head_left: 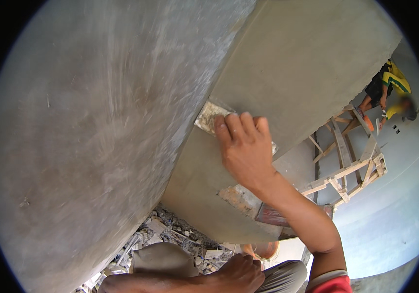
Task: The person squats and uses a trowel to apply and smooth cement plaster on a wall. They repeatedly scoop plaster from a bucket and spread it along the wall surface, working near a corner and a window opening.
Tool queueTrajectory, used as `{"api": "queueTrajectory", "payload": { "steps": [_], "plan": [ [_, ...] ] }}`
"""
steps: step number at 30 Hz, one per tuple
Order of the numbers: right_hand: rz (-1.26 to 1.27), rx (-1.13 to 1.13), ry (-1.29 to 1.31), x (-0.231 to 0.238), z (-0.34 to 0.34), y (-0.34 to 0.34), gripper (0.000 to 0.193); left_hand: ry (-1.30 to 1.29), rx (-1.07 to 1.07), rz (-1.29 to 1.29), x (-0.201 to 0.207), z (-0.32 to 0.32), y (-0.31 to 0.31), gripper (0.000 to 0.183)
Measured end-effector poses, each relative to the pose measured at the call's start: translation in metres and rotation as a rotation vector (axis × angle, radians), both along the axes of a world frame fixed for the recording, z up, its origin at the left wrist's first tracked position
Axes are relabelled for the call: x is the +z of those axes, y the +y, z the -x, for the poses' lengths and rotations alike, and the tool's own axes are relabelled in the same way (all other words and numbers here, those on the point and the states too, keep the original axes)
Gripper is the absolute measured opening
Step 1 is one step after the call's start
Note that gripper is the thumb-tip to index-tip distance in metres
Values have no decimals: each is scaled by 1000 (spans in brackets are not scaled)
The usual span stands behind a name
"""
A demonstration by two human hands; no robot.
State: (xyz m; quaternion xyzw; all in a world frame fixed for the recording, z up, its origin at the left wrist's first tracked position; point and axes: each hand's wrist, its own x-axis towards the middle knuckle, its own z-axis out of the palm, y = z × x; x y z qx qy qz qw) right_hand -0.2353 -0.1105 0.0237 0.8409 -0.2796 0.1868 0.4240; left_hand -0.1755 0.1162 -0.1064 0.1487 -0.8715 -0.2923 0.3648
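Note:
My right hand [247,151] is closed round a cement-caked plastering float [209,117] and holds its face against the grey plastered wall [287,68]. One end of the float lies close to the corner where this wall meets a second wall [102,122]. The hand covers the float's grip and most of its middle. Low in the picture, my left hand [239,274] rests by my knee with its fingers curled. Its palm is hidden, so whether it holds anything cannot be made out.
Rubble [185,234] lies along the foot of the walls. An orange bucket [266,250] stands near my knee. Behind my right forearm is a worn reddish board [270,215]. To the right, a co-worker in yellow [396,80] is at a wooden scaffold [346,166].

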Motion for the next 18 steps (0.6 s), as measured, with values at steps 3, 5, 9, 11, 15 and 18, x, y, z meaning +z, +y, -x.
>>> {"api": "queueTrajectory", "payload": {
  "steps": [3, 5, 9, 11, 15, 18],
  "plan": [
    [-5, 5, 15, -34, 3, -3, 33, -92, -11, 1, 1, -4, 2, 44],
    [-45, 1, 23, -57, 6, -5, 34, -175, -58, -29, 3, -5, 4, 45],
    [-169, -38, 142, -101, 7, 1, 33, -108, 36, 66, 7, -5, 8, 46],
    [-332, -129, 299, -111, 3, 9, 33, -103, 77, 104, 9, -4, 6, 48],
    [-265, -51, 238, -83, -1, 35, 34, -337, -121, -101, 17, -6, 0, 60],
    [-137, -46, 54, -20, 3, 39, 34, -268, -108, -137, 23, -8, -3, 65]
  ]
}}
